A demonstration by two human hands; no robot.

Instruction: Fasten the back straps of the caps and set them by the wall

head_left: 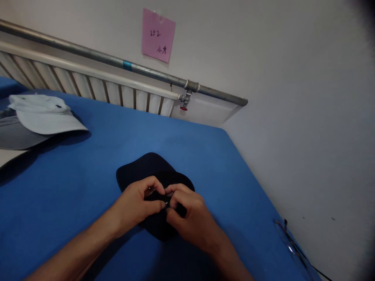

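Dark cap [146, 168] lay at frame centre on the blue tabletop [228, 218], brim toward eleven o'clock, left hand [137, 203] and right hand [191, 210] meeting over its crown with fingertips at a small shiny bit [166, 203], pinch or loose touch couldn't be told. Both hands blocked much of the crown. Out from the cap: white cap [47, 113] over grey cap [23, 134] at ten o'clock, radiator [111, 91] at eleven, pink note [158, 35] at twelve, red valve handle [183, 109] at one, glasses [291, 248] near four, all well apart.
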